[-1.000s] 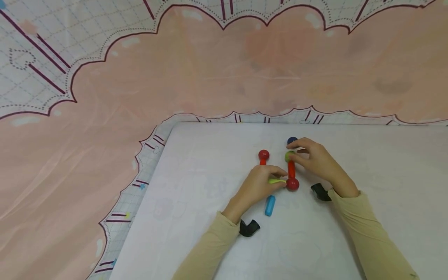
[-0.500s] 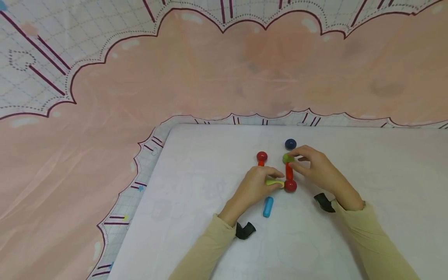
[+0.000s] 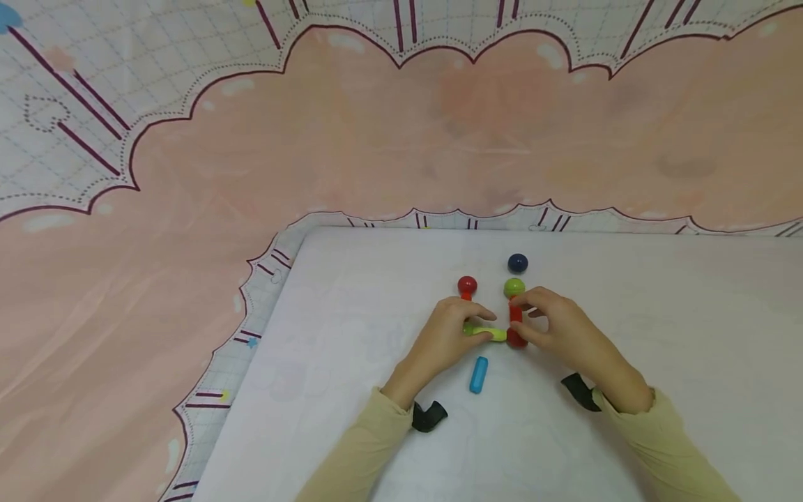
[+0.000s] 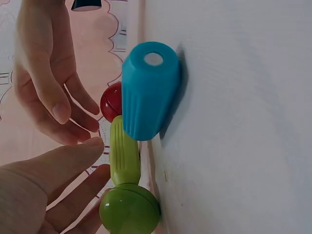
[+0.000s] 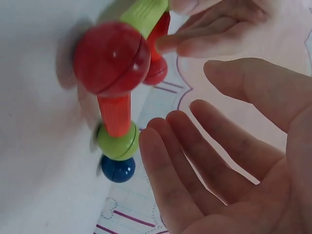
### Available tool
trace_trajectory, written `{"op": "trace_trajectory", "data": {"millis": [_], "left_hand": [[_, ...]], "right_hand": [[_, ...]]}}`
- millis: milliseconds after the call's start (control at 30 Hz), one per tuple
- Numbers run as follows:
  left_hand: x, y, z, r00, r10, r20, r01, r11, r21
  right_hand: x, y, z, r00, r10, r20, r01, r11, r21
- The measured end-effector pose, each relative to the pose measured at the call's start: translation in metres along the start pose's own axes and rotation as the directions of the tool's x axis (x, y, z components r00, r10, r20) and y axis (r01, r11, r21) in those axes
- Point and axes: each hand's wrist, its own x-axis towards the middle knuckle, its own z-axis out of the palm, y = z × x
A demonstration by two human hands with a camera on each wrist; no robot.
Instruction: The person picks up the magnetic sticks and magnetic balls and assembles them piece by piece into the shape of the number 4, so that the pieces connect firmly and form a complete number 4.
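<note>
A yellow-green ribbed rod [image 3: 491, 335] joins a red ball [image 3: 517, 340] to a green ball [image 4: 129, 209]. From that red ball a red rod [image 3: 516, 312] runs away to another green ball [image 3: 514, 286]. A dark blue ball [image 3: 517, 263] lies just beyond. My left hand [image 3: 448, 331] is beside the yellow-green rod, thumb and fingers apart, with a small gap to it in the left wrist view. Over by the red rod, my right hand [image 3: 561, 324] has its fingers spread; the right wrist view shows nothing held.
One more red ball [image 3: 467, 284] on a red rod sits behind my left hand, partly hidden. A loose blue rod [image 3: 478, 375] lies nearer on the white tabletop [image 3: 351, 300]. Black wrist-camera pieces [image 3: 430, 417] show at both cuffs. Patterned cloth [image 3: 376, 139] lies past the table edge.
My right hand has left the far green ball and come nearer, beside the red rod, uncovering the dark blue ball. My left hand has eased left along the yellow-green rod.
</note>
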Motion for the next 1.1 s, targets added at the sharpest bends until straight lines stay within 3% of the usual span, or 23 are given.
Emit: {"op": "trace_trajectory", "data": {"millis": [267,500,633,767,900,1100], "left_hand": [[-0.001,-0.002,-0.001,1.0,-0.012,-0.013,0.013,0.995,0.096],[0.0,-0.006,0.001,0.999,-0.042,0.003,0.041,0.995,0.092],[0.0,-0.008,-0.001,1.0,-0.021,0.022,0.019,0.996,0.082],[0.001,-0.009,-0.002,0.999,0.016,0.033,-0.018,0.998,0.068],[0.002,-0.009,-0.002,1.0,0.013,0.022,-0.014,0.998,0.06],[0.0,-0.012,0.0,1.0,0.02,-0.007,-0.019,0.999,0.05]], "right_hand": [[-0.008,-0.009,0.007,1.0,-0.016,0.011,0.016,0.999,-0.031],[-0.014,-0.011,0.013,0.999,-0.027,0.018,0.028,1.0,-0.009],[-0.017,-0.013,0.017,0.999,-0.048,0.01,0.048,0.999,-0.002],[-0.02,-0.016,0.023,0.998,-0.057,0.024,0.058,0.997,-0.055],[-0.021,-0.021,0.028,0.997,-0.066,0.031,0.069,0.99,-0.119],[-0.023,-0.026,0.037,0.996,-0.066,0.066,0.074,0.989,-0.125]]}}
